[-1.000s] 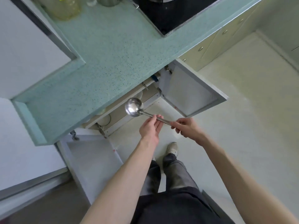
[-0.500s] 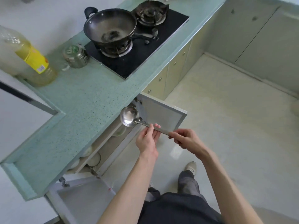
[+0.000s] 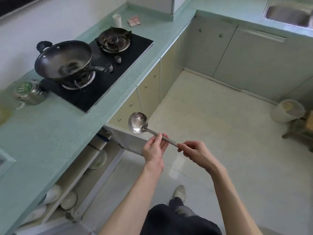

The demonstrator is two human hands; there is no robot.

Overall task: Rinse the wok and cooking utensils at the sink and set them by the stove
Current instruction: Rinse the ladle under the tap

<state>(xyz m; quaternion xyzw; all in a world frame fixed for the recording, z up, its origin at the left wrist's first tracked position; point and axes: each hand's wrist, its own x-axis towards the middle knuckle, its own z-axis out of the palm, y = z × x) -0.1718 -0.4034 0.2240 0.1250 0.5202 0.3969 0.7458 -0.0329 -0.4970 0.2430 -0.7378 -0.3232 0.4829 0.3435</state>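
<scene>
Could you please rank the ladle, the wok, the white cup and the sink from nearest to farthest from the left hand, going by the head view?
From the left hand:
1. Ladle: held in both hands, bowl pointing toward the counter.
2. Wok: on the near burner, up and to the left.
3. White cup: on the counter beyond the stove.
4. Sink: far right corner.

Silver ladle (image 3: 138, 122), black wok (image 3: 63, 61), speckled pale-green countertop (image 3: 50, 126), cream floor (image 3: 220, 133).

Shiny metal ladle (image 3: 138, 122); dark matt wok (image 3: 63, 61); speckled countertop (image 3: 50, 126).
</scene>
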